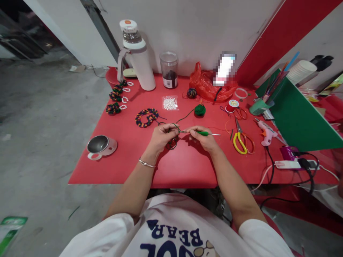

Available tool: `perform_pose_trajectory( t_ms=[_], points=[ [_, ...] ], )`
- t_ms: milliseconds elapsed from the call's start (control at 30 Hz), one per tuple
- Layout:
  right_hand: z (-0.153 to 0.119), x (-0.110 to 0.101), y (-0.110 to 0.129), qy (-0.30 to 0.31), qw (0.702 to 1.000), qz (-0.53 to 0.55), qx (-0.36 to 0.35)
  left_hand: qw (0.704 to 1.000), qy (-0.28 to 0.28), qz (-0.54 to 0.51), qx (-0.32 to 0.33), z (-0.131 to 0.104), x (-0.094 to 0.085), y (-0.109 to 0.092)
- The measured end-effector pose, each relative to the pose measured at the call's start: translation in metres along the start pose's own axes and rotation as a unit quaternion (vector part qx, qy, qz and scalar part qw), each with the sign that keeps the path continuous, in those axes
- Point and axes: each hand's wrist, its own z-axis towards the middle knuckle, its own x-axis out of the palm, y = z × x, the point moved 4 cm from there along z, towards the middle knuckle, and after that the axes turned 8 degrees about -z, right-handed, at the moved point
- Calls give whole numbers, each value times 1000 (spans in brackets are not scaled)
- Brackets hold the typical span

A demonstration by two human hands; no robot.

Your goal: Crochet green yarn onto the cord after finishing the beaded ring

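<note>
My right hand (200, 135) is closed around a crochet hook (203, 133) with a green handle; its metal shaft reaches left toward my other hand. Between the thumb and fingers of my left hand (164, 135) is a small piece of crochet work (172, 143) in dark and green yarn, partly hidden by the fingers. Green yarn runs from there up to a green yarn ball (199, 110). Beyond my left hand lies a ring of multicoloured crochet (146, 117) with a loose tail.
Several crocheted pieces with white bead loops (113, 108) line the left side. A metal cup (102, 146) stands front left. Yellow-handled scissors (239, 141), a pink glue gun (266, 132) and a power strip (291, 164) are right. A bead packet (170, 103) and tall bottle (142, 64) stand behind.
</note>
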Motion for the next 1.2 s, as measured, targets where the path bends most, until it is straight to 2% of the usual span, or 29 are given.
perform_pose_trajectory(
  t_ms=[267, 467, 600, 733, 867, 967, 1067, 1200],
  points=[
    [-3, 3, 3, -6, 998, -60, -37, 998, -4, 55, 33, 0, 1, -3],
    [-3, 7, 6, -19, 977, -147, -151, 998, -21, 54, 36, 2, 0, -1],
    [-6, 12, 6, -44, 949, -213, -228, 999, -36, 23, 31, 2, 1, 4],
    [-13, 21, 6, -72, 903, -292, -308, 997, -68, -42, 19, 0, 7, 9],
    [-16, 25, 5, -112, 856, -369, -344, 991, -88, -102, 7, -4, 15, 9],
    [-17, 26, 5, -140, 829, -395, -370, 987, -76, -139, -39, -6, 19, 10],
    [-18, 26, 6, -144, 829, -392, -372, 982, -49, -157, -97, -8, 20, 11],
    [-15, 22, 4, -118, 857, -372, -336, 975, -25, -178, -133, -7, 18, 11]
  ],
)
